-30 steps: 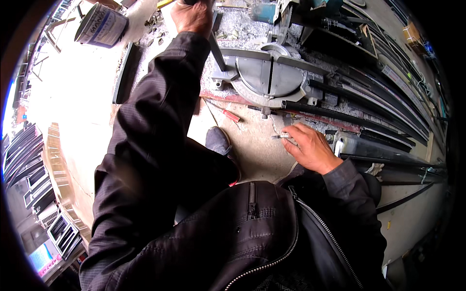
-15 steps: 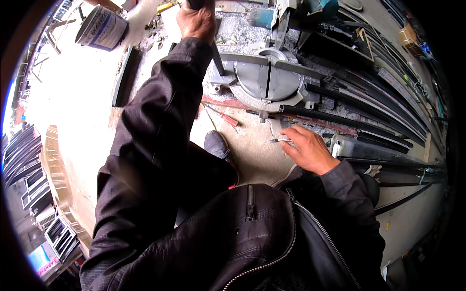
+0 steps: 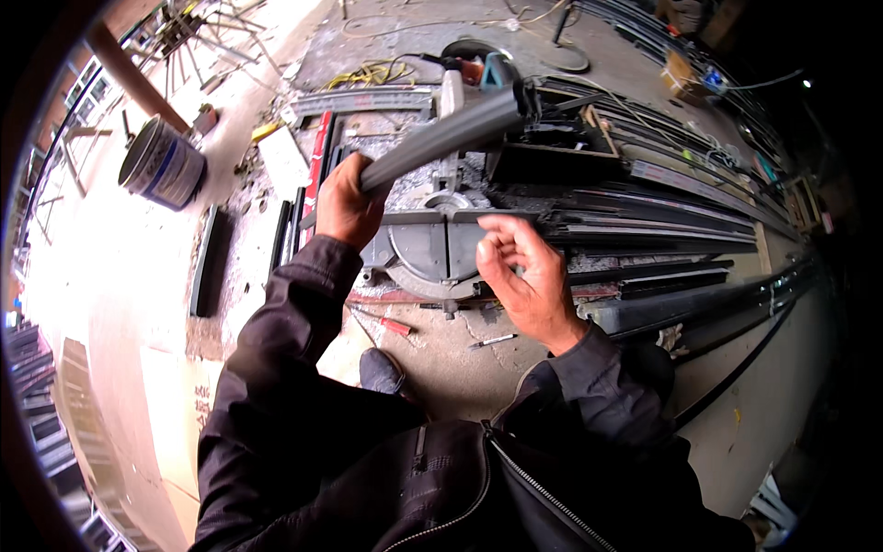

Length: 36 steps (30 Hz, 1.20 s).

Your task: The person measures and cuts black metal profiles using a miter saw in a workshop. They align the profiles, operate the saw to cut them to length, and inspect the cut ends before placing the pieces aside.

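Observation:
My left hand (image 3: 345, 198) is closed round one end of a dark grey metal profile (image 3: 451, 133). The profile slants up to the right, raised over the mitre saw, and its far end shows a hollow, ribbed section. My right hand (image 3: 529, 281) is lifted in front of the saw's grey round table (image 3: 423, 250), fingers loosely curled and thumb apart, with nothing seen in it. On the floor below it lies a pen (image 3: 492, 340). A red-handled screwdriver (image 3: 395, 326) rests near my shoe (image 3: 380, 370).
Long dark profiles (image 3: 658, 221) lie in a bundle to the right. A bucket (image 3: 164, 164) stands at the far left, with a short dark profile (image 3: 206, 262) on the floor nearer me. Yellow cable (image 3: 368, 74) lies behind the saw, and a cardboard box (image 3: 682, 74) sits far right.
My left hand has come back nearer, bringing the profile into view over the saw. My right hand has risen from beside the pen toward the saw table, and the pen now lies on the floor.

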### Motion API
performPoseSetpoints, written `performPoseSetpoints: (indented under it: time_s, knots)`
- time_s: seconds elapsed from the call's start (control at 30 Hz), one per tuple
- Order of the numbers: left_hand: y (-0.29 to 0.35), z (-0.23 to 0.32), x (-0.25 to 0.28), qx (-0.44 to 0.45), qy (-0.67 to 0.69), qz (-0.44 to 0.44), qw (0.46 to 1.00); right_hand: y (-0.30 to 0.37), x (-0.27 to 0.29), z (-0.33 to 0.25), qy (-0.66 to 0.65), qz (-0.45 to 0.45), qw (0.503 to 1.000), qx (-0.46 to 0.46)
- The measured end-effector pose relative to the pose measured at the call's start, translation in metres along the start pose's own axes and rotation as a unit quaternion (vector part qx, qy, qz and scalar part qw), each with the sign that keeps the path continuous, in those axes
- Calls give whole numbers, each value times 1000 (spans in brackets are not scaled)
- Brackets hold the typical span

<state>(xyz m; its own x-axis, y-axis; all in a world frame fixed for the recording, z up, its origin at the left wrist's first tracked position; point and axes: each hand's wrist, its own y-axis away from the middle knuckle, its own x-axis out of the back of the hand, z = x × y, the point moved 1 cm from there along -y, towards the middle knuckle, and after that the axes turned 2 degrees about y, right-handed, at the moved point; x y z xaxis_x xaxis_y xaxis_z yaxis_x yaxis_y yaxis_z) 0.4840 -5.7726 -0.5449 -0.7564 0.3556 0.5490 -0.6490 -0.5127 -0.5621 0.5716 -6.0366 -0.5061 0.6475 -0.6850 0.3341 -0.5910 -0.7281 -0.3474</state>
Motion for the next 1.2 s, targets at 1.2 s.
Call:
performPoseSetpoints:
  time_s: [1.2]
  knots:
    - [28, 38, 23, -129, -55, 49, 989, -26, 2, -109, 40, 102, 969, 221]
